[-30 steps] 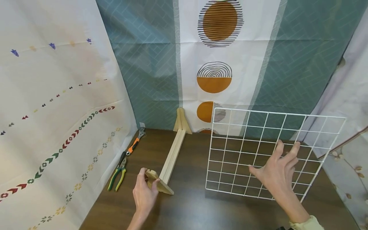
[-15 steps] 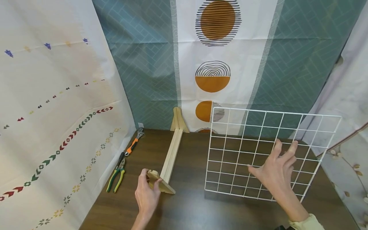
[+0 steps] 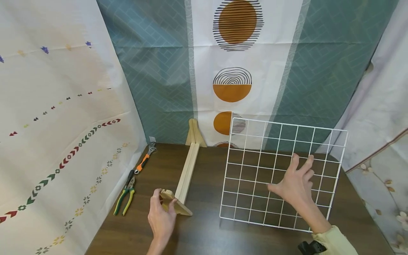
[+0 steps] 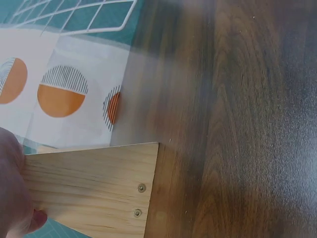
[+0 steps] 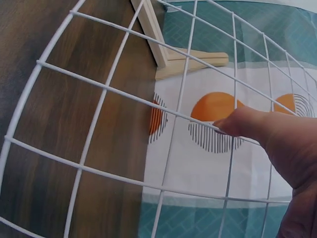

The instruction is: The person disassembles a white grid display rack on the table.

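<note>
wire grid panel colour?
White wire grid panel, held up by the right hand; clearest in the head view.

Right up close, the white wire grid panel [image 5: 124, 144] is filling the view, its bars curving across the shot. The right hand [image 5: 280, 148] is coming in from the lower right, one fingertip [image 5: 223, 125] touching a grid wire. Behind the mesh, the dark wooden table [image 5: 64, 124] is showing on the left. A pale wooden rail [image 5: 150, 30] is running to a triangular wooden foot [image 5: 195, 62] near the top. The curtain [image 5: 213, 163], with orange half-circles and teal tiling, is hanging beyond.
</note>
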Available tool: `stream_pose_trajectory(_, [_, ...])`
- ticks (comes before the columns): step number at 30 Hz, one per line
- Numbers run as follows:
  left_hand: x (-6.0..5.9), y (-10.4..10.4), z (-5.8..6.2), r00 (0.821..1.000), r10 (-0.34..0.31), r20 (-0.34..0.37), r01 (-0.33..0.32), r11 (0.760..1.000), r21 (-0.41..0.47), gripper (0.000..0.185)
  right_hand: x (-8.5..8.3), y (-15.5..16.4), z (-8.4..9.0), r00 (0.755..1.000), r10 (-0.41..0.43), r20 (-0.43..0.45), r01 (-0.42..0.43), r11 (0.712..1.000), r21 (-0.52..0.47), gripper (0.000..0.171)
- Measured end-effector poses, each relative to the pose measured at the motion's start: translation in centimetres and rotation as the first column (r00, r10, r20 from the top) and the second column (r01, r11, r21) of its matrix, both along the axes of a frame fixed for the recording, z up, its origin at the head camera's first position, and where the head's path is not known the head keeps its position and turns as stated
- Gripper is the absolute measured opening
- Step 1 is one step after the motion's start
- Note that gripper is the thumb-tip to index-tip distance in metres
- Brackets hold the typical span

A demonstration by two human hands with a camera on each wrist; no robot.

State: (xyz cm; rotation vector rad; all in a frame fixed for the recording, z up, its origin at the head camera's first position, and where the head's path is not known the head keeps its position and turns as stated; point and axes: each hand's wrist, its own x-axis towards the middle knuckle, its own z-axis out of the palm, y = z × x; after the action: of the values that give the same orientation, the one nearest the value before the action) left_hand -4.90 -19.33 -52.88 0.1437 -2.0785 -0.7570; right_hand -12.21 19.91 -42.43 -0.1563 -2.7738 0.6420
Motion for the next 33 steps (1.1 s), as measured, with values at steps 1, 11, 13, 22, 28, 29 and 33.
stream_pose_trajectory(1, [0.1,0.0,0.0,1.0,0.002,-0.001,-0.002,1.0,0.001,0.076,-0.2,-0.1,0.0,1.0,0.006,0.023,-0.006,1.0,0.001,0.143])
stream_pose_trajectory(11, [0.3,0.6,-0.1,1.0,0.016,-0.006,-0.016,1.0,0.019,0.077,-2.6,-2.0,-1.0,0.974,0.049,0.221,-0.045,0.999,-0.02,0.141])
stream_pose_trajectory(13, [0.3,0.7,-0.1,1.0,0.019,-0.002,-0.019,1.0,0.02,0.078,-3.2,-2.5,-1.2,0.968,0.05,0.245,-0.049,0.999,-0.01,0.142])
stream_pose_trajectory(22, [0.5,0.5,0.0,0.999,0.047,0.001,-0.047,0.999,0.022,0.08,-5.8,-4.3,-3.1,0.931,0.057,0.36,-0.071,0.997,0.025,0.143])
stream_pose_trajectory(28, [0.4,0.6,0.1,0.999,0.045,-0.014,-0.044,0.999,0.025,0.08,-7.1,-4.8,-4.2,0.909,0.06,0.412,-0.083,0.996,0.037,0.142])
stream_pose_trajectory(29, [0.4,0.7,0.1,0.999,0.044,-0.017,-0.044,0.999,0.027,0.08,-7.2,-4.9,-4.2,0.907,0.062,0.417,-0.085,0.996,0.037,0.142])
stream_pose_trajectory(33, [0.2,0.8,0.1,0.999,0.037,-0.02,-0.036,0.999,0.036,0.08,-7.6,-4.9,-4.7,0.888,0.065,0.455,-0.089,0.996,0.032,0.142])
